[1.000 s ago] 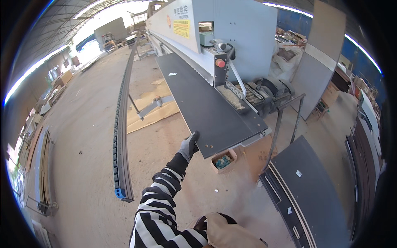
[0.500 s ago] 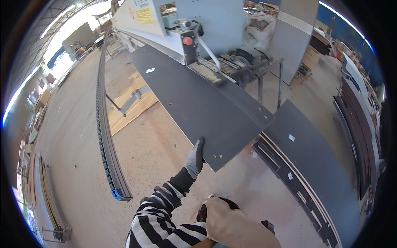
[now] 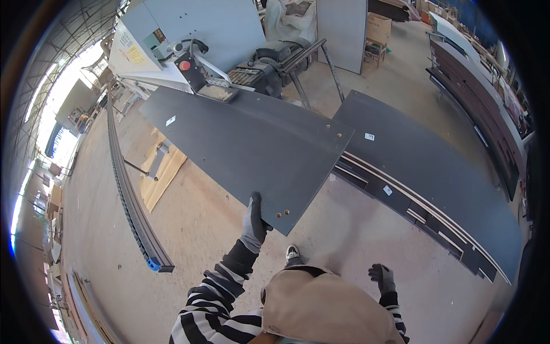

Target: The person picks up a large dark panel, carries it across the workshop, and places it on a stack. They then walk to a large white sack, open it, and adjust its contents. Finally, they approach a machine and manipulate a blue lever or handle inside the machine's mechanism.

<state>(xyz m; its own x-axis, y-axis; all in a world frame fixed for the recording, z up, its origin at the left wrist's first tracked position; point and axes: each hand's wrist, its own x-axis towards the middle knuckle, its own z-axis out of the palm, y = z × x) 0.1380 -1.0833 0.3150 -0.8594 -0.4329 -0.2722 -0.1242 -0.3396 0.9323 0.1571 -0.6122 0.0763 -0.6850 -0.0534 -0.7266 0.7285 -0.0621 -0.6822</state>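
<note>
A long dark grey panel (image 3: pixel 246 146) with a small white label and a few drilled holes at its corners reaches from the machine toward me. Wearing a grey and black glove, my left hand (image 3: pixel 252 225) grips its near left edge, with the thumb on the top face and the fingers underneath mostly hidden. My right hand (image 3: pixel 383 278), gloved alike, hangs low at the right of my body. It touches nothing, and its fingers are partly apart.
The panel's far end lies by an edge-working machine (image 3: pixel 166 69) with a red button. At right, dark panels (image 3: pixel 412 155) lie stacked. A long rail (image 3: pixel 123 189) with a blue end cap runs along the left. Cardboard (image 3: pixel 166 178) lies on the floor.
My view has swung to the right, so the machine and panel sit further left. My right hand has come into fuller view. My left hand keeps its hold on the panel.
</note>
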